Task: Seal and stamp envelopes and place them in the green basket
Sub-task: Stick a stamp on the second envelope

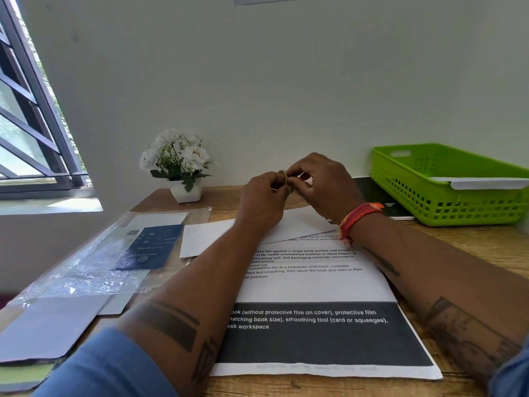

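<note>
A small roll (284, 175) is pinched between left hand (262, 196) and right hand (323, 184), raised together above the wooden desk (469, 247); the green basket (446, 186) is set rightward.

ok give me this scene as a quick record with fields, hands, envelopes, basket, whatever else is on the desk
left hand: raised over the desk, fingers pinch a small roll, likely tape
right hand: fingers pick at the same small roll
white envelope: flat on the desk under the hands
green basket: far right, one envelope across its rim
printed sheet: nearest the person
flower pot: by the wall
</note>
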The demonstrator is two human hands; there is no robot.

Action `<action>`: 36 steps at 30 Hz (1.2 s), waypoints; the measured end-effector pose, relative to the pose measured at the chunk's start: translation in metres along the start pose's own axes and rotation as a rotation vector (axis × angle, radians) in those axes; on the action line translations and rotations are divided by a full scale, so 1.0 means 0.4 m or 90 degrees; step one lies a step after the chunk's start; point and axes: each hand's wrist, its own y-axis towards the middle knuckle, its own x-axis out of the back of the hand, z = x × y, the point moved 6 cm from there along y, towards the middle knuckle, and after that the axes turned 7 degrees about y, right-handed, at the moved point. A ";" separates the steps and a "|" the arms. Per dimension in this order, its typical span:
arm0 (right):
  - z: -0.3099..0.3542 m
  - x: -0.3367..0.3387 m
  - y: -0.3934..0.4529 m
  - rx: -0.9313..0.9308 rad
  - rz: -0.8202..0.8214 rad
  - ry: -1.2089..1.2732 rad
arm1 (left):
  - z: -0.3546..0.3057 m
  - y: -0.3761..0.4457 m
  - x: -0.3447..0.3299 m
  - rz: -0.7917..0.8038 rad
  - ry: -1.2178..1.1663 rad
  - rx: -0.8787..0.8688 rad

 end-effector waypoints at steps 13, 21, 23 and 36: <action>0.002 0.017 -0.004 -0.012 -0.068 0.046 | -0.008 -0.002 -0.001 -0.018 0.014 -0.025; -0.021 0.036 -0.011 -0.120 -0.144 0.113 | 0.002 0.002 -0.005 -0.003 0.015 -0.006; -0.031 0.038 -0.011 -0.156 -0.165 0.129 | 0.004 0.003 -0.007 -0.001 0.016 0.000; -0.078 0.051 -0.028 -0.287 -0.121 0.097 | 0.025 0.019 -0.017 0.086 0.381 -0.061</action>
